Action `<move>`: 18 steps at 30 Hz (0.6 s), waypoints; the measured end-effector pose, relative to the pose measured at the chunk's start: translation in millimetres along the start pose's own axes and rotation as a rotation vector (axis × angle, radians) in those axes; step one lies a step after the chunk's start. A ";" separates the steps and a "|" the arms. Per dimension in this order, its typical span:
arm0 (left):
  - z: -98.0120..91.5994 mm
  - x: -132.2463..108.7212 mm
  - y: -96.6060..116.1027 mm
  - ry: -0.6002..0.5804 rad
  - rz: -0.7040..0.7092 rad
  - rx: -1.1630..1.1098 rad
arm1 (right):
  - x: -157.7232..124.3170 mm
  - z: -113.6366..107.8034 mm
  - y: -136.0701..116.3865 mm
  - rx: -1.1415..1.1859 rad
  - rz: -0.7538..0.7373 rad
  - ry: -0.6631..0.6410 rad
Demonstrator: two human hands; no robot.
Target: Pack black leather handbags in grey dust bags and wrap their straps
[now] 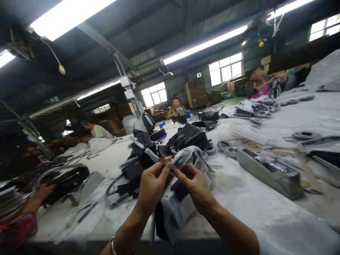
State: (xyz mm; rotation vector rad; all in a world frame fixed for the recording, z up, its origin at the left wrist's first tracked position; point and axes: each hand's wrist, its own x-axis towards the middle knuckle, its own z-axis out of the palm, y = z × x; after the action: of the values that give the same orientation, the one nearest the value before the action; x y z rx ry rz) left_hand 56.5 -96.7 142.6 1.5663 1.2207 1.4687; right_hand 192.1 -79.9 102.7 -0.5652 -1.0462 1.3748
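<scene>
Both hands meet at the middle of the table. My left hand (154, 180) pinches a short brown strip (166, 163) between thumb and fingers. Close beside it, my right hand (195, 184) has its thumb and fingers closed on the same strip. A bag handle wrapped in clear plastic (190, 153) arches just behind my fingers. Below the hands lies a black bag (161, 221) partly covered by thin white wrapping (179, 212). My fingers hide part of the strip and where it meets the handle.
A grey tape dispenser (268, 173) stands to the right. Black bags (186, 138) are heaped beyond my hands. Wrapped straps (255, 108) lie farther back. At the left, a co-worker's hand (44, 193) touches a black bag (66, 182). Other people sit around the table.
</scene>
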 end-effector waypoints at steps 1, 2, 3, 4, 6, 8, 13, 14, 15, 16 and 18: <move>-0.7 -0.2 0.1 -0.005 -0.003 -0.007 | 0.1 -0.3 0.1 0.001 0.000 -0.007; -1.5 -0.4 0.3 -0.008 -0.004 -0.011 | 0.2 -0.7 0.5 0.003 -0.005 -0.009; -2.4 -0.7 0.5 -0.009 -0.004 -0.012 | 0.2 -1.1 1.1 0.008 -0.011 -0.013; -3.3 -0.9 0.7 -0.010 0.000 -0.006 | 0.1 -1.5 2.0 0.013 -0.016 -0.016; -4.7 -1.3 1.4 -0.010 0.016 0.024 | -0.2 -1.8 3.9 0.015 -0.021 -0.013; -5.2 -1.2 2.4 0.002 0.044 0.076 | -0.2 -1.2 6.1 0.007 -0.026 -0.002; -2.7 -0.2 5.7 0.087 0.217 0.312 | 3.8 6.0 11.6 0.012 -0.046 0.022; -2.0 -1.9 6.9 0.117 0.273 0.382 | 3.8 7.6 12.0 0.012 -0.044 0.018; -1.0 -4.8 8.4 0.142 0.331 0.451 | 2.7 8.6 12.3 0.005 -0.039 0.020; 0.2 -8.8 10.0 0.158 0.389 0.520 | 0.7 8.6 12.4 -0.011 -0.032 0.032; 3.6 -17.1 12.3 0.132 0.480 0.641 | -3.9 4.5 13.9 -0.076 -0.014 0.080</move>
State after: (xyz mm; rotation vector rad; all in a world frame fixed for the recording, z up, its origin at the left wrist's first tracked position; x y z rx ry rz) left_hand 63.5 -116.4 147.1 2.3472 1.5689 1.5717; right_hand 181.7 -82.4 92.1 -0.6623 -1.0390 1.2945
